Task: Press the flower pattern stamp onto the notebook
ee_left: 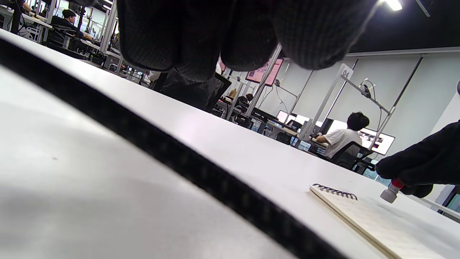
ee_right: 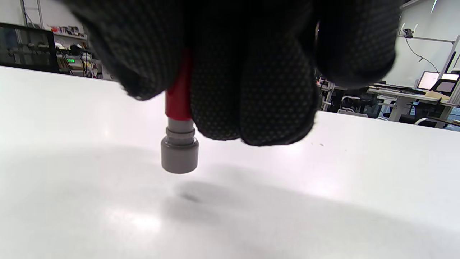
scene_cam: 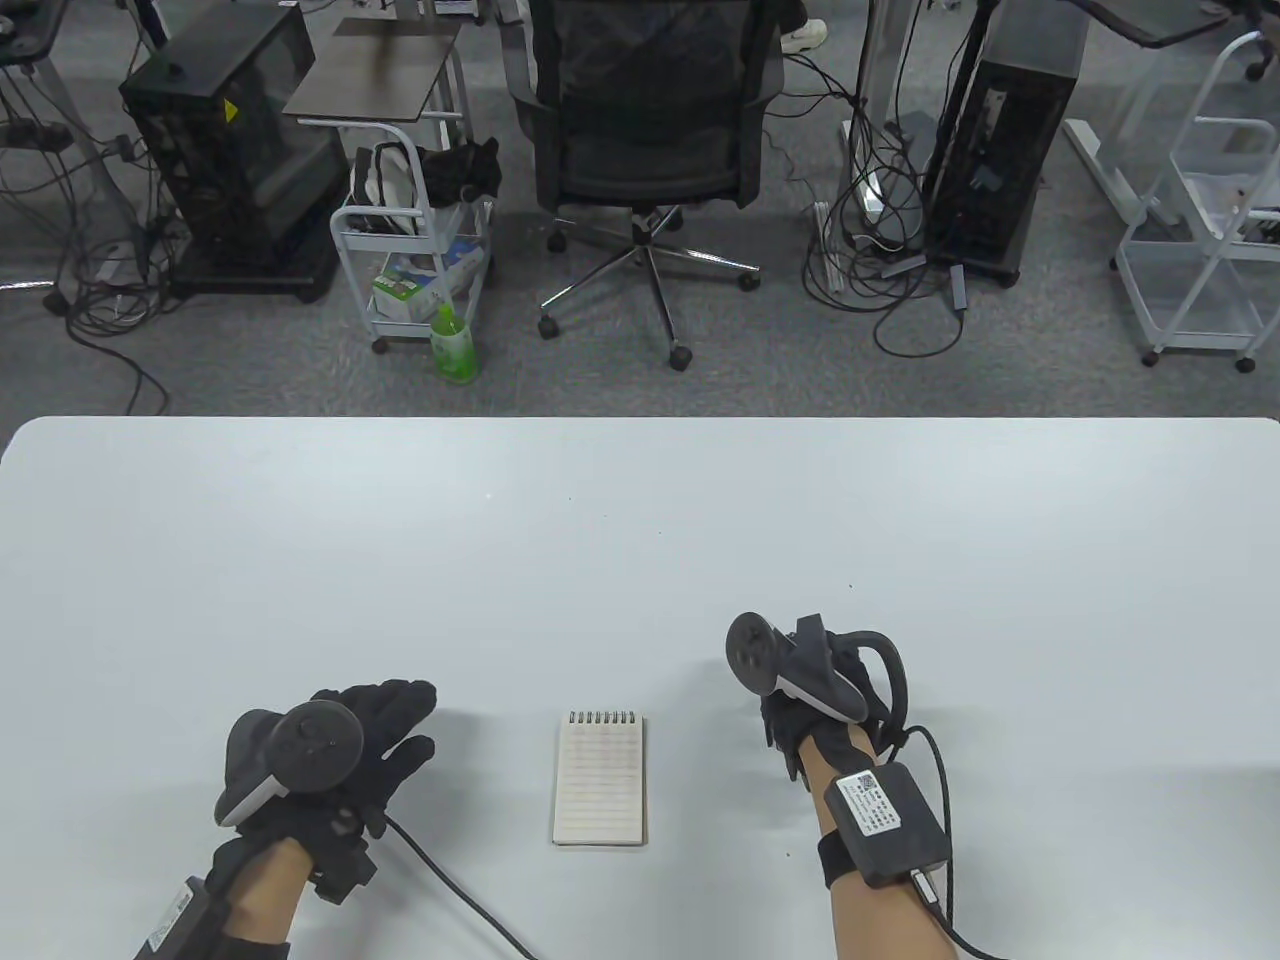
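A small spiral-bound notebook [scene_cam: 599, 778] with lined cream paper lies open on the white table [scene_cam: 640, 540], between my hands; it also shows in the left wrist view [ee_left: 363, 219]. My right hand [scene_cam: 815, 705] is to the right of the notebook and grips a stamp [ee_right: 179, 142] with a red handle and a grey round head, held upright a little above the table. The stamp also shows in the left wrist view [ee_left: 391, 192]. My left hand [scene_cam: 375, 740] lies to the left of the notebook with its fingers stretched out, holding nothing.
A black cable [scene_cam: 450, 885] runs from my left wrist across the table's near edge. Beyond the table's far edge stand an office chair [scene_cam: 650, 130], a white cart [scene_cam: 415, 250] and computer towers on the floor.
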`<state>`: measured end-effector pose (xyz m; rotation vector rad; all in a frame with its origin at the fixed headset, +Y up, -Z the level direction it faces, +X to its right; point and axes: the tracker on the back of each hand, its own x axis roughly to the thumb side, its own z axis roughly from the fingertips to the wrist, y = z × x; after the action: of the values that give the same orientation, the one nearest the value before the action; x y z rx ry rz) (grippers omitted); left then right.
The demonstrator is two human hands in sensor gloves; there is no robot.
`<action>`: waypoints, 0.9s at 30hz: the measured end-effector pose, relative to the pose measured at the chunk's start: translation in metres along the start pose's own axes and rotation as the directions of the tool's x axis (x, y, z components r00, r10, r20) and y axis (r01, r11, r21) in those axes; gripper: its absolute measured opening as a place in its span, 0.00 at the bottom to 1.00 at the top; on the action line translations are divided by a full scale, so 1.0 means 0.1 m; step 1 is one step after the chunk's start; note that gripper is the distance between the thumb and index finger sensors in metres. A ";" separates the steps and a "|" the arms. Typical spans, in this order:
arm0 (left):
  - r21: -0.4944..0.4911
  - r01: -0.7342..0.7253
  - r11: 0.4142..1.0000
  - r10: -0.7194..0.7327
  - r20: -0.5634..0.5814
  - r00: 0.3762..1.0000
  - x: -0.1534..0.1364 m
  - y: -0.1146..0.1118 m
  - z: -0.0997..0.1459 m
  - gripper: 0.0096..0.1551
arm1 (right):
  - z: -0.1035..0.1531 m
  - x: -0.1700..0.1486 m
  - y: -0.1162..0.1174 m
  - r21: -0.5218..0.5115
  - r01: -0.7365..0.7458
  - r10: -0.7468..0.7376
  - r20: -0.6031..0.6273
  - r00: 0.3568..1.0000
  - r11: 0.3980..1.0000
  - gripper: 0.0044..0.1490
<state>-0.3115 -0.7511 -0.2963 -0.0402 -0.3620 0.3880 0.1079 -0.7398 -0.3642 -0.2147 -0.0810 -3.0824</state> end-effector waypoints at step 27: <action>-0.024 0.015 1.000 -0.015 -0.006 1.000 -0.07 -0.01 0.00 0.37 | 0.10 -0.08 -0.16 0.018 0.068 -0.068 -0.006 0.998 0.998 0.40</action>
<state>-0.3172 -0.7548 -0.2990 -0.0620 -0.3607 0.3683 0.1167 -0.7232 -0.3566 -0.2071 -0.1192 -3.1480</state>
